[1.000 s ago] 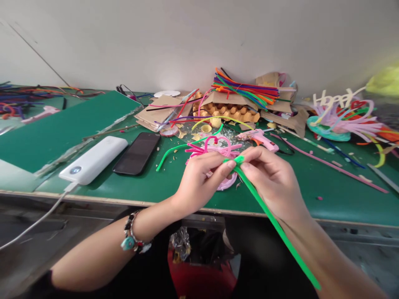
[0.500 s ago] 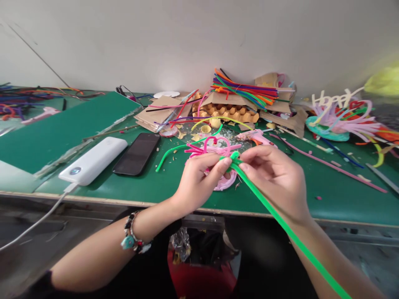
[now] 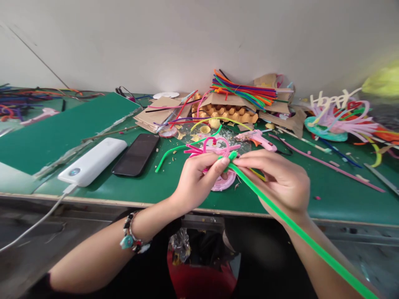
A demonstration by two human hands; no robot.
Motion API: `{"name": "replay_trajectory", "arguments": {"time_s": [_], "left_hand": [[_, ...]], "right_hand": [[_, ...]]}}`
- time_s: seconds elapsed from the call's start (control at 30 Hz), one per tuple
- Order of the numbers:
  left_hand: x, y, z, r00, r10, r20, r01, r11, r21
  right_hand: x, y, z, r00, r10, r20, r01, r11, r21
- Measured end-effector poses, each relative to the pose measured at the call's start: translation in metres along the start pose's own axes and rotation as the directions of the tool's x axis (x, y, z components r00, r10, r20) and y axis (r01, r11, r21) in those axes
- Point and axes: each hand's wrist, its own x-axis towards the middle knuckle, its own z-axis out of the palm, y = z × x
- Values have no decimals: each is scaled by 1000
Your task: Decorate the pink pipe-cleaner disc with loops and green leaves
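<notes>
My left hand (image 3: 201, 176) pinches a bright green pipe cleaner (image 3: 264, 199) near its folded, bunched end between thumb and index finger. At that same end my right hand (image 3: 280, 178) has its thumb and fingertips closed on the green stem. From there the long free length slants down across my right forearm to the bottom right corner. A bit of yellow stem (image 3: 259, 174) shows under my right fingers. Behind and below my hands lies a pink pipe cleaner piece (image 3: 224, 182) with loops and loose ends, partly hidden.
A white power bank (image 3: 93, 162) with a cable and a black phone (image 3: 137, 153) lie at left. A pink glue gun (image 3: 258, 139) lies behind my right hand. Farther back are a pipe cleaner bundle (image 3: 243, 89), an egg carton (image 3: 224, 112) and cardboard (image 3: 165, 110).
My right hand has turned and shifted slightly right, its fingers straighter, uncovering the glue gun and the yellow stem. The green free length has swung to the right. My left hand stays nearly still.
</notes>
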Motion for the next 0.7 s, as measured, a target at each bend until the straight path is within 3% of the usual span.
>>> {"name": "replay_trajectory", "arguments": {"time_s": [0.3,0.5,0.7], "left_hand": [[1,2,0,998,38,60,-34,998,-59],[-2,0,4,990,-117,79,128,979,-158],[1,0,2,951,-272,144,303,913,-275]], "right_hand": [[2,-4,1,985,-170,14,170,968,-185],[-1,4,4,968,-242,67,251,936,-247],[-2,5,2,969,-245,29,245,944,-222]]}}
